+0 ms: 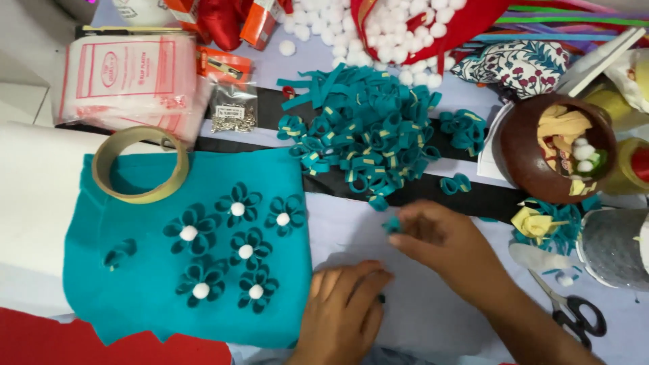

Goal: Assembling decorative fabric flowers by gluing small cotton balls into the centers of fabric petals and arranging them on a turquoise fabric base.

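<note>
My right hand (446, 243) pinches a small teal felt loop (391, 225) between its fingertips, just below a heap of teal felt loops (368, 132). My left hand (345, 307) lies flat, palm down, on the pale table cover, at the right edge of a teal felt sheet (135, 297). On that sheet lie several teal felt flowers with white pom-pom centres (238, 209), and one loose loop (120, 253) lies at its left.
A tape ring (140, 164) rests on the sheet's top left corner. A brown bowl (514, 145) of scraps, a yellow felt flower (534, 223), scissors (574, 311), white pom-poms (405, 27), a packet of pins (233, 111) and a pink plastic pack (128, 78) surround the work area.
</note>
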